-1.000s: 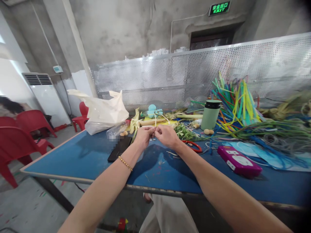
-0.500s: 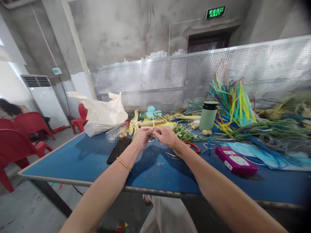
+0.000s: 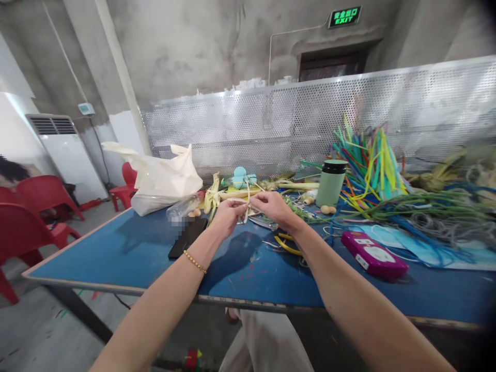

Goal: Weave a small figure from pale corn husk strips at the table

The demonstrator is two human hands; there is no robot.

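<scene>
Both my hands are raised over the middle of the blue table (image 3: pixel 116 253), close together. My left hand (image 3: pixel 228 215) pinches a thin pale leaf strip (image 3: pixel 247 205), and my right hand (image 3: pixel 273 207) pinches the same strip from the other side. The strip's ends stick up and down between my fingertips. A gold bracelet sits on my left wrist. Directly behind my hands lie pale leaves and a light blue woven piece (image 3: pixel 241 176).
A black phone (image 3: pixel 187 237) lies left of my hands, beside a clear bottle (image 3: pixel 181 208) and a white plastic bag (image 3: pixel 163 178). A green flask (image 3: pixel 330 183), colourful strips (image 3: pixel 368 163), a purple box (image 3: pixel 374 254) and yellow strips (image 3: pixel 287 245) lie right. Red chairs (image 3: pixel 34 204) stand left.
My hands have risen slightly and my right hand has shifted right, uncovering yellow strips on the table. The pinched strip now stands more upright between my fingers.
</scene>
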